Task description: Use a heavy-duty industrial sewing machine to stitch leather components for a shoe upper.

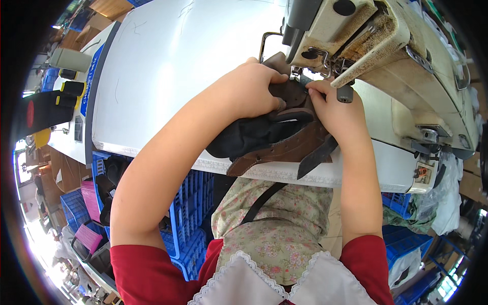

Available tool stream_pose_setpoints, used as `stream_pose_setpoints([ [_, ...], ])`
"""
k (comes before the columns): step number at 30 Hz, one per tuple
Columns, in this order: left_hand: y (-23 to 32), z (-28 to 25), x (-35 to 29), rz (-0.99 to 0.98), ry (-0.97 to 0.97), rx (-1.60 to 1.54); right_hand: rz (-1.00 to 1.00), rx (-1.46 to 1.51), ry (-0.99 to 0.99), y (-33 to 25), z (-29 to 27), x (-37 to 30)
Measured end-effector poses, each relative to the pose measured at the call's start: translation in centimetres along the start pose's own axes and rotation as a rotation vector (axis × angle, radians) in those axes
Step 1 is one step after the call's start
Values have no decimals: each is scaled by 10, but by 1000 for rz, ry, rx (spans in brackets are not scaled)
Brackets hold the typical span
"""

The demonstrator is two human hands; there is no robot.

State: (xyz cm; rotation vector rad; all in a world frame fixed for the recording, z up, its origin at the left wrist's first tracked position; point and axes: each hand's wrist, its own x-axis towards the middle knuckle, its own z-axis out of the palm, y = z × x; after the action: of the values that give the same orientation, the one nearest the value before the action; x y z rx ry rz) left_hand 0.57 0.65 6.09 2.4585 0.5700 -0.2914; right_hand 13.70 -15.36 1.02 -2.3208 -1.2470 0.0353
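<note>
A brown leather piece [284,147] with a black fabric part [249,136] lies bunched under the sewing machine's needle area; it looks like an unfinished shoe upper or bag, and I cannot tell which. My left hand [254,89] grips it from the left, thumb and fingers bent over the leather beside the presser foot [295,73]. Close to that foot, my right hand [336,104] pinches a small dark grey strip [305,80] between thumb and forefinger. A loose dark strap [317,156] hangs over the table's near edge. The needle tip is hidden.
The worn cream sewing machine [406,71] overhangs the white table [152,76] on the right. A measuring scale [208,165] runs along the near edge. Blue crates [190,213] stand below. Farther left is another table with thread spools [72,88].
</note>
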Motion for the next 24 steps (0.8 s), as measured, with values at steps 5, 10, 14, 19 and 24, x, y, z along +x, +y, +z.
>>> stream_pose_setpoints([
  [5, -1, -4, 3, 19, -18, -4, -13, 11, 13, -5, -1, -2],
  [10, -10, -10, 14, 58, -34, -5, -30, 4, 53, -5, 4, -2],
  [14, -11, -15, 23, 101, -76, -1, -5, -7, 56, -3, 6, -3],
  [19, -16, -20, 27, 138, -91, 16, -15, 70, 80, -10, 5, -8],
  [24, -15, -23, 30, 107, -140, 28, -45, 62, 129, -8, 9, -10],
])
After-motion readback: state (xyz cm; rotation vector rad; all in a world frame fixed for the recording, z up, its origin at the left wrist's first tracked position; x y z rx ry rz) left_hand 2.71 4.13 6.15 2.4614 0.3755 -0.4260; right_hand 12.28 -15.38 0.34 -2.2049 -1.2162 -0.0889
